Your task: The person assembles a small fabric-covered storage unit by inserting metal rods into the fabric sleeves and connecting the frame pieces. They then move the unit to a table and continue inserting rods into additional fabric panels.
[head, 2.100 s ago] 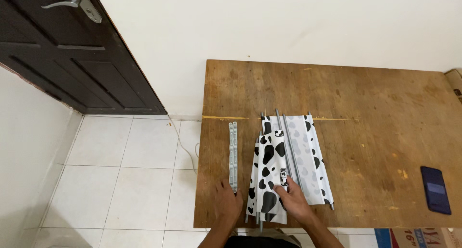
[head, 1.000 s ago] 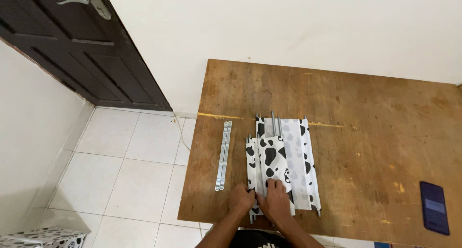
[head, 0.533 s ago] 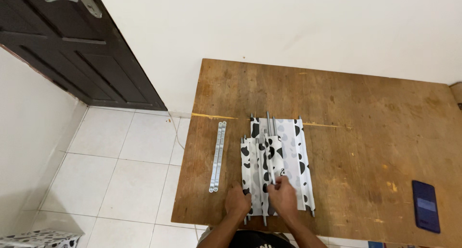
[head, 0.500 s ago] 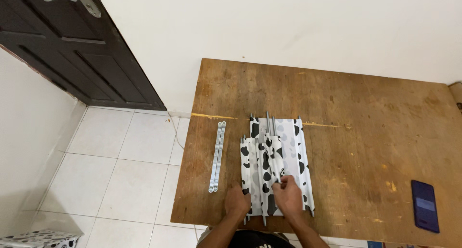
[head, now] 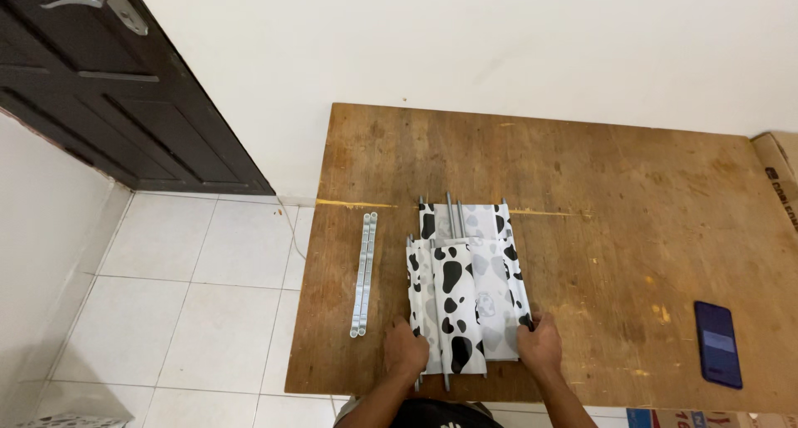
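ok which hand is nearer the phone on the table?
Right. The right hand grips the near right corner of the cow-print fabric bundle, left of the phone; the left hand is farther, at the bundle's left corner.

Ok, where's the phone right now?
In the head view, the dark phone lies on the wooden table near its right front edge, well right of the right hand.

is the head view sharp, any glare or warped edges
Head view: sharp across the table, lit evenly and softly with no glare; only faint shadows under the cow-print fabric and beneath the left hand and right hand; wide-angle lens slants the door and the table's edges.
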